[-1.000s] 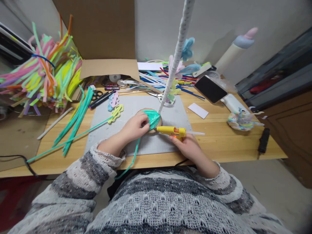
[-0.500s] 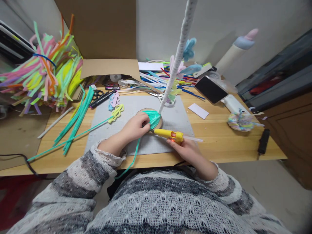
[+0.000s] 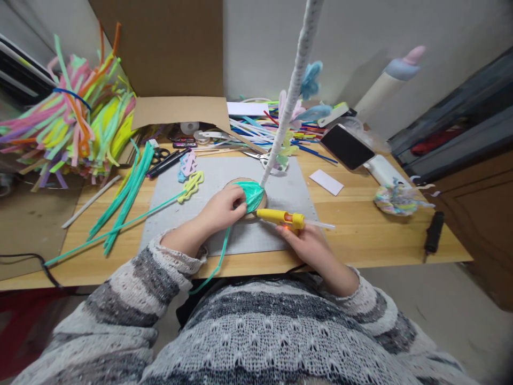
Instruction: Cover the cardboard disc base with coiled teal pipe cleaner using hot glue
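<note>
My right hand (image 3: 306,243) is wrapped round the handle of a yellow hot glue gun (image 3: 280,217), which glows orange and has a clear glue stick out of its back. Its nozzle points at the edge of a round cardboard base (image 3: 261,205). Green pipe cleaner (image 3: 252,195) covers much of that base. My left hand (image 3: 226,206) is closed at the base's left side, its fingertips pinching the green pipe cleaner, whose loose tail (image 3: 222,256) hangs over the table edge. A white wrapped stem (image 3: 282,125) rises from the base, with pastel flower shapes (image 3: 310,83) beside it.
A grey cutting mat (image 3: 172,216) lies under the work. Green pipe cleaners (image 3: 124,198), yellow looped shapes (image 3: 191,186) and black pens (image 3: 168,163) lie left. Scissors (image 3: 262,157) lie behind the base. A phone (image 3: 347,146), white card (image 3: 326,182) and black-handled tool (image 3: 434,232) are right.
The glue gun has shifted very slightly to the right with my right hand. My left hand stays in place on the green pipe cleaner.
</note>
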Available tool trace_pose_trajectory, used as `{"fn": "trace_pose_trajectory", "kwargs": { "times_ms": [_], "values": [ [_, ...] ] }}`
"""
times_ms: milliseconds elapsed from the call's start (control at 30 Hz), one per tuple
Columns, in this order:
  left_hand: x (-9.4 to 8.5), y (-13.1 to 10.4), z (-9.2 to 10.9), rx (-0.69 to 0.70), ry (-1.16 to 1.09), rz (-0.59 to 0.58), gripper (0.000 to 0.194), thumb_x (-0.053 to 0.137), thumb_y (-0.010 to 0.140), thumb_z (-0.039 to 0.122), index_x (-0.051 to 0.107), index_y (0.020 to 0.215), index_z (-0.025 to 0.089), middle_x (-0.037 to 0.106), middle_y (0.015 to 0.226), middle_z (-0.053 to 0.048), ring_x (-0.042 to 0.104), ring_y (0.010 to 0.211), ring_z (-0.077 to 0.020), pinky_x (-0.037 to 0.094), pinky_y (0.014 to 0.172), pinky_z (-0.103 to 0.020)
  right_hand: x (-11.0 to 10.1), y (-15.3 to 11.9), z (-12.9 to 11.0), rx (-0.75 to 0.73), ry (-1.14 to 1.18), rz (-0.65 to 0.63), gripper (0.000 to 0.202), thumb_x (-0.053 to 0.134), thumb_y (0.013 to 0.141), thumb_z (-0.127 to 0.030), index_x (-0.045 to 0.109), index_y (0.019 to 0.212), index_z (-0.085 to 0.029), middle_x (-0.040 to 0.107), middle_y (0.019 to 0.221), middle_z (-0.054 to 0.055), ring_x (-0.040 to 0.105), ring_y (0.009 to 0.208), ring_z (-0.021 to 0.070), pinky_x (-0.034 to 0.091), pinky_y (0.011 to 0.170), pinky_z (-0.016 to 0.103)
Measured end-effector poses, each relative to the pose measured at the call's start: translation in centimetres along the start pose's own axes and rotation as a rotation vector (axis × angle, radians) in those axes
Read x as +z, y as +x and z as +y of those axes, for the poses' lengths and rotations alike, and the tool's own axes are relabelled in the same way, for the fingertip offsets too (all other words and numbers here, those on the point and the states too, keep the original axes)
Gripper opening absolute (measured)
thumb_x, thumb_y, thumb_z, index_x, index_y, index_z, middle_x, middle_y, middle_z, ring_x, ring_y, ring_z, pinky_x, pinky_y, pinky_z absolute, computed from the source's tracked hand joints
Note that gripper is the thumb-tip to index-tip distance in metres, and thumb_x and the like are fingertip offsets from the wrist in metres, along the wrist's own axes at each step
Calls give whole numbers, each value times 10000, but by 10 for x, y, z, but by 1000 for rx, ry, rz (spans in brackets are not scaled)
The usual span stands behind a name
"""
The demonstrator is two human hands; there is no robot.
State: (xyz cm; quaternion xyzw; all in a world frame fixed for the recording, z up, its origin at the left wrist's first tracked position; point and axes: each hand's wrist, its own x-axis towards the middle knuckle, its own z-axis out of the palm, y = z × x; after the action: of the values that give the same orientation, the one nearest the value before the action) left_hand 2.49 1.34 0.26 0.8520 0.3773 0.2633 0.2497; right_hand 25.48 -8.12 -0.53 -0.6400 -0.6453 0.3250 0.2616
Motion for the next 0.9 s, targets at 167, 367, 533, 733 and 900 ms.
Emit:
{"fn": "trace_pose_trajectory", "kwargs": {
  "times_ms": [167,367,533,733,900],
  "values": [
    [0,0,0,-1,-5,1,119,498,774,143,448,679,194,485,730,-7,467,706,-160,384,653,-292,-2,0,1,-10,23,18,336,559,850,-517,742,956,-255,760,942,95,699,904,287,542,787,432],
    [0,0,1,-1,5,8,128,505,776,131,452,677,193,488,728,-6,468,695,-156,386,639,-288,-2,-3,3,-109,-70,59,318,522,893,-496,688,1018,-255,717,983,80,665,932,265,523,812,418],
    [0,0,0,-2,8,7,148,519,790,123,449,680,194,492,735,-4,480,716,-158,395,660,-290,-11,-7,-5,-233,-197,42,293,511,902,-499,658,921,-246,667,892,75,625,844,241,498,752,390],
    [0,-3,4,45,-7,8,149,557,819,156,479,696,186,514,764,-14,510,750,-166,417,677,-295,-30,16,14,138,234,39,393,543,818,-607,615,761,-224,545,528,-3,540,515,171,461,532,331],
    [5,-8,10,113,62,-6,49,549,875,200,569,833,184,562,891,-52,550,841,-184,456,751,-322,-47,42,47,242,498,72,439,594,758,-641,598,752,-202,582,550,6,557,492,148,458,494,289]
  ]
}}
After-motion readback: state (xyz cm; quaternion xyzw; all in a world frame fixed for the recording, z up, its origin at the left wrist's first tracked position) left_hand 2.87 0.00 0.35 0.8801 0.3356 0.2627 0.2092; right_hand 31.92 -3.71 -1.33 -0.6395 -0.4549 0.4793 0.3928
